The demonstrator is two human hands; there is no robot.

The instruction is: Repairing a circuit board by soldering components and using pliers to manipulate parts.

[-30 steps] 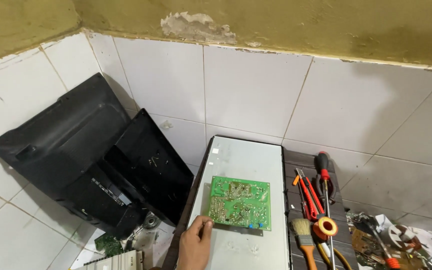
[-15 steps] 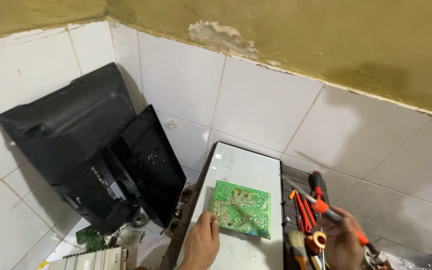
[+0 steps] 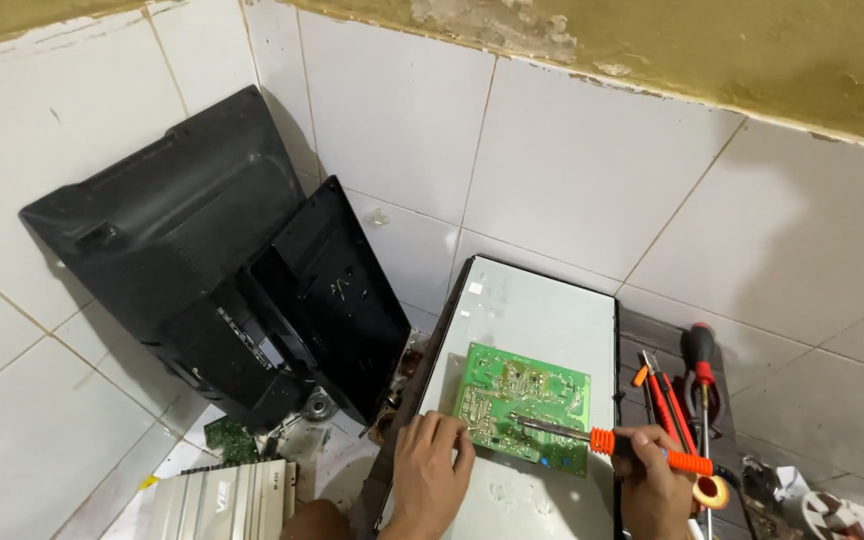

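Observation:
A green circuit board lies solder side up on a pale flat panel. My left hand rests on the board's near left corner, fingers pressing it down. My right hand grips a soldering iron with an orange handle; its metal tip touches the board near its middle.
Two black plastic back covers lean against the tiled wall at left. Red-handled screwdrivers and pliers and a solder roll lie right of the panel. A silver box and a small green board sit lower left.
My right hand came into view, picked up the orange-handled soldering iron and brought its tip onto the green board. The left hand stays at the board's corner.

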